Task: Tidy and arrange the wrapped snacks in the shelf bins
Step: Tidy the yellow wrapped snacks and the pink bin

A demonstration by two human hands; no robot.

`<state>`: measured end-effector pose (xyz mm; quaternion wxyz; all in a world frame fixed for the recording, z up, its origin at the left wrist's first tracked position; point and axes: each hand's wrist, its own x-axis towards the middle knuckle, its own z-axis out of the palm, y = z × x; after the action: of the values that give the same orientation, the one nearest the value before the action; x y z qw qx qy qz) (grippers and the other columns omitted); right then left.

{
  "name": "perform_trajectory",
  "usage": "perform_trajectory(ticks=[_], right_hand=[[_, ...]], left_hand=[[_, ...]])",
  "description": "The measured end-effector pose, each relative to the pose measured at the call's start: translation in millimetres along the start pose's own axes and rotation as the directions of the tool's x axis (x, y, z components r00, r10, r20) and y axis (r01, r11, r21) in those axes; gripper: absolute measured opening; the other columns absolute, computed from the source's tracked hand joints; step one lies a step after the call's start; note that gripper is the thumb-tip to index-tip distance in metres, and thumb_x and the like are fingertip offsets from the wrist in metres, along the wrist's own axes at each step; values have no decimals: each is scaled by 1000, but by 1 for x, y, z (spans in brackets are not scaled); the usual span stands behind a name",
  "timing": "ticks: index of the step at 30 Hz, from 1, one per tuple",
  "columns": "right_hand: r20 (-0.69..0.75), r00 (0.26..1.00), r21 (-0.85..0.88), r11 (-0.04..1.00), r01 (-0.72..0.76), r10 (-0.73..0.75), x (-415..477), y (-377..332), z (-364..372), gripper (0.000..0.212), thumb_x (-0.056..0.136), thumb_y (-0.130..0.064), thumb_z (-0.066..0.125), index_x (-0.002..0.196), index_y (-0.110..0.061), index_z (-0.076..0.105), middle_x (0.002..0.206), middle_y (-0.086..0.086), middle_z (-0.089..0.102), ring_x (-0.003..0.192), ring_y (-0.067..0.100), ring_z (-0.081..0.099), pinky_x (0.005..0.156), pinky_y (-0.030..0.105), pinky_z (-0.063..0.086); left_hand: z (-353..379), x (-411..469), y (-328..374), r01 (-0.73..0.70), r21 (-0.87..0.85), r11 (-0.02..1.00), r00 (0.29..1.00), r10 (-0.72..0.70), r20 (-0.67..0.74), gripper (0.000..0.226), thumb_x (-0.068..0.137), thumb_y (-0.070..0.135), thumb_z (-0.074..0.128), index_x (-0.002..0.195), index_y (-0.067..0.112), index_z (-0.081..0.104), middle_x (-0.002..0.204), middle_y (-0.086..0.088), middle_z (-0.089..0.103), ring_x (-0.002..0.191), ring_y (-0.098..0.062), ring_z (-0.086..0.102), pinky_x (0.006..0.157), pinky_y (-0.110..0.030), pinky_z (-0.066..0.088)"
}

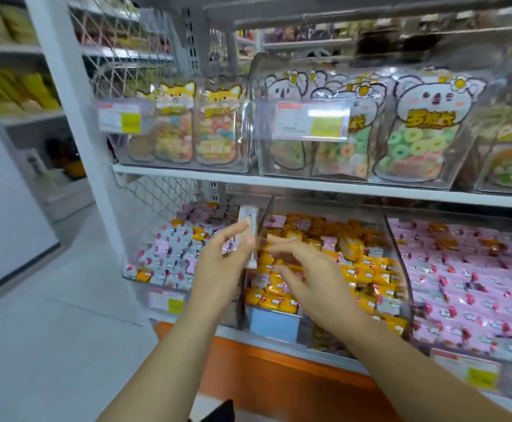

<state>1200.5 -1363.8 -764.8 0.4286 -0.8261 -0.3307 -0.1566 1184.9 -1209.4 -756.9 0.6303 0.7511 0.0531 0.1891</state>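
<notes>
Two bare hands, left hand (218, 269) and right hand (315, 284), slim fingers (233, 231), pale nail at the left thumb tip, forearms (163, 360) bare and sleeveless behind the fingers, right fingers motion-blurred

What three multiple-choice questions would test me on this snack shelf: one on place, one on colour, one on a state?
1. Where do the koala bags stand? A. upper shelf B. floor C. lowest bins
2. The snacks in the middle bin are mostly: A. green B. yellow-orange C. blue
3. The left hand: A. is empty B. presses a price tag C. holds a white wrapped snack
Answers: 1 A, they stand above the middle bin; 2 B, yellow-orange wrappers fill it; 3 C, it pinches the snack upright.
</notes>
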Motion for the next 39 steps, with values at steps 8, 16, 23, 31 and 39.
perform_trajectory(ticks=[8,16,23,31,39], right_hand=[[277,940,-329,938,-104,202,21,15,23,49,97,-17,47,142,-32,36,148,-10,36,138,11,29,108,17,17],[375,906,-481,877,12,193,37,17,35,50,101,-18,36,143,-42,26,157,-9,15,140,16,21,116,33,5],[387,897,-489,872,2,215,36,17,35,52,101,-18,36,144,-44,22,157,-11,11,140,17,19,116,33,5],[309,934,-422,906,-38,183,21,18,4,48,99,-17,40,141,-39,34,151,-17,28,139,4,22,117,30,-3],[85,985,-445,890,-100,153,-34,40,-66,30,84,-25,52,109,-25,69,110,-7,68,107,21,60,98,43,41]], left_hand=[[-31,39,-33,13,385,923,996,23,-90,28,92,19,60,120,15,61,132,1,53,123,-17,47,97,-25,35],[-29,65,-61,-143,694,706,976,-14,215,55,90,26,61,141,27,42,148,1,39,131,-21,41,104,-34,36],[-22,66,-48,-143,840,523,969,-98,226,60,95,45,45,148,38,20,136,-6,51,132,-25,34,102,-39,33],[-13,48,-38,-256,683,685,965,219,142,37,95,32,51,131,24,53,134,3,51,124,-19,45,105,-41,35],[68,-1,-5,-500,589,635,865,400,303,32,88,31,44,112,26,65,114,6,62,106,-19,56,96,-40,40]])
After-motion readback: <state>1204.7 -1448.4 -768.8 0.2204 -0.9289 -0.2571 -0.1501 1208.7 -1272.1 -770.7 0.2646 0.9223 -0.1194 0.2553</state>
